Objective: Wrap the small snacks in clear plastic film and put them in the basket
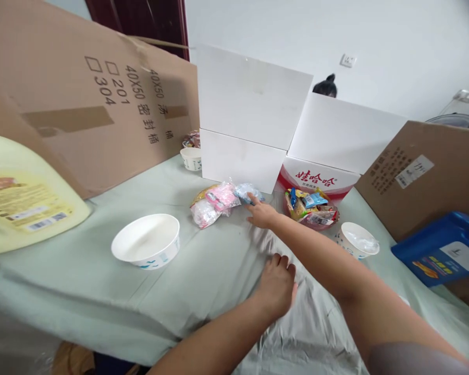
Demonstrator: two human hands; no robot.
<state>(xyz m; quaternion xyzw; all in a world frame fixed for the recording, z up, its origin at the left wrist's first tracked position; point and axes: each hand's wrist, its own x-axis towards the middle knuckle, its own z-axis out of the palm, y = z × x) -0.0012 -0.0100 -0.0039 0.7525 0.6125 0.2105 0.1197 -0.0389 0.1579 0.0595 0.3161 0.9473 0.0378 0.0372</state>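
My right hand (261, 212) reaches across the cloth-covered table with its fingers apart. Its index finger touches a blue clear-wrapped packet (244, 191). Pressed up beside that packet on the left are a pink packet (222, 196), a clear whitish packet (204, 213) and part of a yellow one (200, 195). Closer to me, my left hand (275, 285) rests on the cloth with its fingers curled in; nothing shows in it. A white paper bowl (146, 242) stands to the left of both hands.
Behind the packets stand white boxes (242, 161). A basket of wrapped snacks (312, 208), a paper bowl with clear plastic (357, 240) and a blue jug (440, 250) are on the right. A yellow jug (23, 198) and large carton (101, 114) fill the left. Someone's hair shows behind the boxes.
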